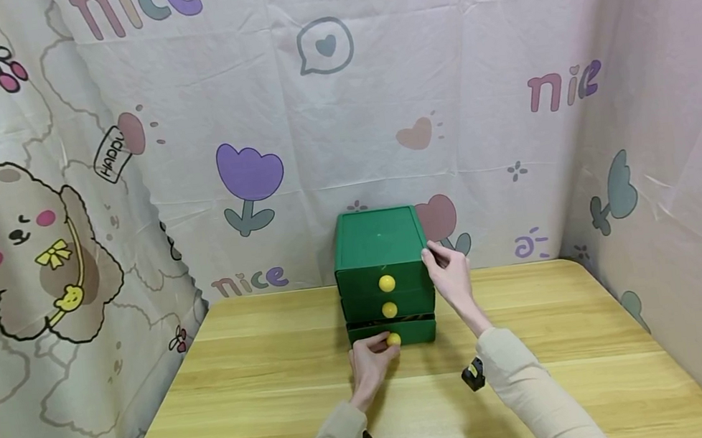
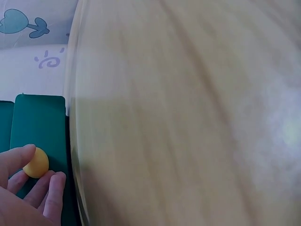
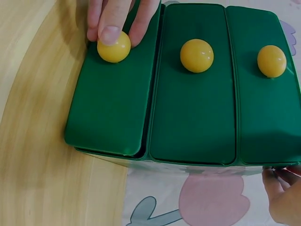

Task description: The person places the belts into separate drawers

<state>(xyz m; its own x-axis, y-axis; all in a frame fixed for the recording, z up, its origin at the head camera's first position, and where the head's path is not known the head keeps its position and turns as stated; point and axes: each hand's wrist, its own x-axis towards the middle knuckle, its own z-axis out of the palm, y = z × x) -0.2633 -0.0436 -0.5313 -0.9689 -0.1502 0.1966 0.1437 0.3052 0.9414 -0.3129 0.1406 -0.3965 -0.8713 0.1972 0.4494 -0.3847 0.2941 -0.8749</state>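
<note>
A small green drawer cabinet [image 1: 380, 237] stands at the back of the table, with three drawers, each with a round yellow knob. The bottom drawer [image 3: 110, 108] sits slightly out, with a dark gap above its front. My left hand [image 1: 371, 367] pinches the bottom drawer's yellow knob [image 2: 37, 165] between thumb and fingers. At the cabinet's upper right edge, my right hand [image 1: 450, 273] grips the side with curled fingers; its fingertips are partly hidden in the right wrist view. The middle knob [image 3: 196, 55] and the top knob [image 3: 272, 61] are untouched by either hand.
The light wooden table [image 1: 247, 390] reaches back to a printed curtain [image 1: 340, 119], which hangs close behind the cabinet and along both sides. Small black devices [image 1: 473, 375] show by the wrists.
</note>
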